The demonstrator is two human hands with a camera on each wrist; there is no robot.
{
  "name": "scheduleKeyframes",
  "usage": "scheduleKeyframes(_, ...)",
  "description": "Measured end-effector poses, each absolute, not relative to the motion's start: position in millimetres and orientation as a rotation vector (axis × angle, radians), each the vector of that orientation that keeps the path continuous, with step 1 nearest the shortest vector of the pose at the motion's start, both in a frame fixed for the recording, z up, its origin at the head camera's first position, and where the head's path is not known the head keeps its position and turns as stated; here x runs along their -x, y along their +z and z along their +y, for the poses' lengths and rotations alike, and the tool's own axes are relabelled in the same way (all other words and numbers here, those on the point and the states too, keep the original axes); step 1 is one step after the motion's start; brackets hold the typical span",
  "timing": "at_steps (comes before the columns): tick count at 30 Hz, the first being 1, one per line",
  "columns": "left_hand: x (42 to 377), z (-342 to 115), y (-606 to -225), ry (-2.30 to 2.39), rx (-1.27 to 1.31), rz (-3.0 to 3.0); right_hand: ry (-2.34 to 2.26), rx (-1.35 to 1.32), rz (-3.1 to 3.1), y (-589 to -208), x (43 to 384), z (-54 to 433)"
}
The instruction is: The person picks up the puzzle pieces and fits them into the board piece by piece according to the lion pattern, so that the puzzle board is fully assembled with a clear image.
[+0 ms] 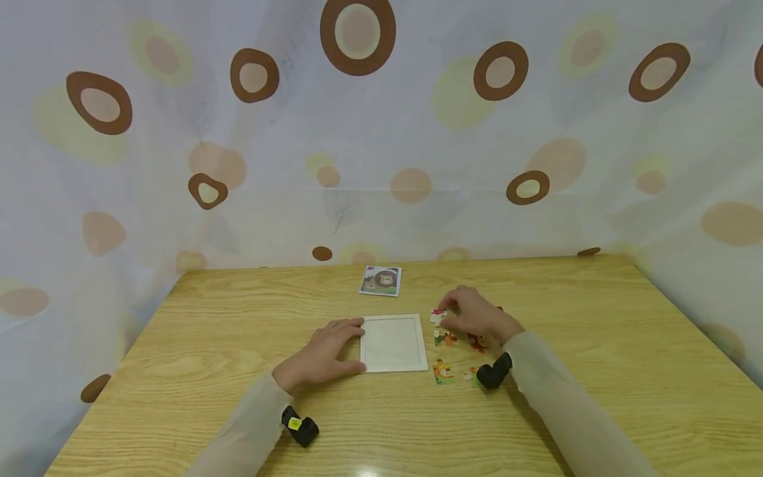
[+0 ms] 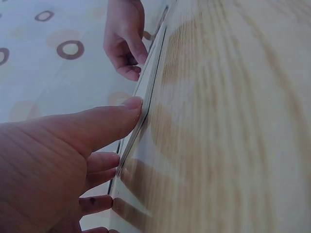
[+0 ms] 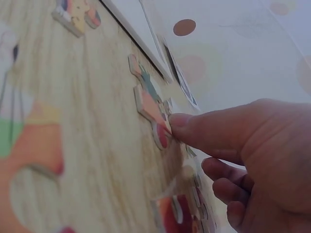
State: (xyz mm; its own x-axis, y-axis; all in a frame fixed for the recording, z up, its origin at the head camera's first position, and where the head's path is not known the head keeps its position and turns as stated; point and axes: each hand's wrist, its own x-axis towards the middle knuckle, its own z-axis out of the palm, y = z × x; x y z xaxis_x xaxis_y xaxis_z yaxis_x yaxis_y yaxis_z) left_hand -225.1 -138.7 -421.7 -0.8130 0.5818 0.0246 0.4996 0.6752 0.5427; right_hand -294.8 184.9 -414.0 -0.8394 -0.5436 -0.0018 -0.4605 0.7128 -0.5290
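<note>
A white square puzzle tray (image 1: 424,344) lies flat on the wooden table. My left hand (image 1: 322,351) rests along its left side, fingers extended to the far corner and thumb at the near corner. In the left wrist view the thumb (image 2: 121,114) touches the tray's thin edge. To the right of the tray, my right hand (image 1: 473,316) pinches a white puzzle piece with red on it (image 1: 438,314) between thumb and index finger. The right wrist view shows the thumb (image 3: 194,127) over it; the index finger is hidden there. An orange and green piece (image 1: 446,339) lies just below.
More puzzle pieces lie near the right forearm, among them a yellow and green one (image 1: 443,372) and a dark red one (image 1: 477,342). A lion picture card (image 1: 380,281) lies behind the tray. Patterned cloth (image 1: 411,218) hangs along the table's back edge.
</note>
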Motion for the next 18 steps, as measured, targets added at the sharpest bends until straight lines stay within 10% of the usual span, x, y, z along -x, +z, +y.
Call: scheduleKeyframes(18, 226.0, -138.7, -423.5, 0.827, -0.871, 2.736, -1.060, 0.719, 2.791, -415.2, 304.4, 174.8)
